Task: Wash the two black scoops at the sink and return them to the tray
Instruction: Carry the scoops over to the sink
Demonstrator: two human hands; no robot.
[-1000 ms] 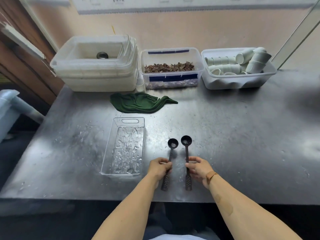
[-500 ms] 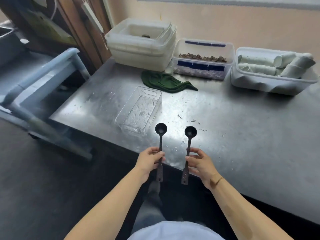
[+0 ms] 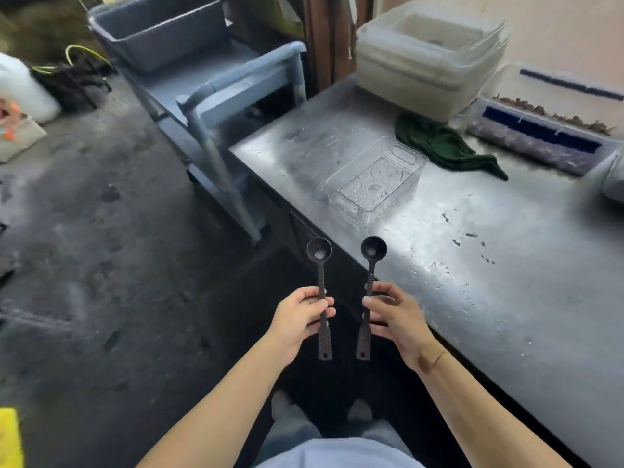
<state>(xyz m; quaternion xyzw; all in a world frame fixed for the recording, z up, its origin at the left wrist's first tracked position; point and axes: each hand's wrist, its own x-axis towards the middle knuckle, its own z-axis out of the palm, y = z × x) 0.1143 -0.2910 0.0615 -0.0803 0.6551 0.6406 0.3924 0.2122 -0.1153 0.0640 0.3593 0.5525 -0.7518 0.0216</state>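
Observation:
My left hand (image 3: 301, 315) pinches the handle of one black scoop (image 3: 319, 256), bowl pointing away from me. My right hand (image 3: 393, 315) pinches the handle of the second black scoop (image 3: 373, 249) the same way. Both scoops hang in the air beside the front left corner of the steel table (image 3: 506, 271), off its surface. The clear plastic tray (image 3: 373, 182) stands wet on the table beyond the scoops. No sink is in view.
A grey utility cart (image 3: 216, 96) with a tub (image 3: 158, 25) on top stands left of the table. A green cloth (image 3: 445, 143), stacked white bins (image 3: 429, 59) and a clear box of dried bits (image 3: 547, 130) line the table's back. Dark wet floor (image 3: 101, 248) spreads to the left.
Both scoops have been lifted off the table and carried back past its edge. My view has turned left, bringing the cart and the floor into sight.

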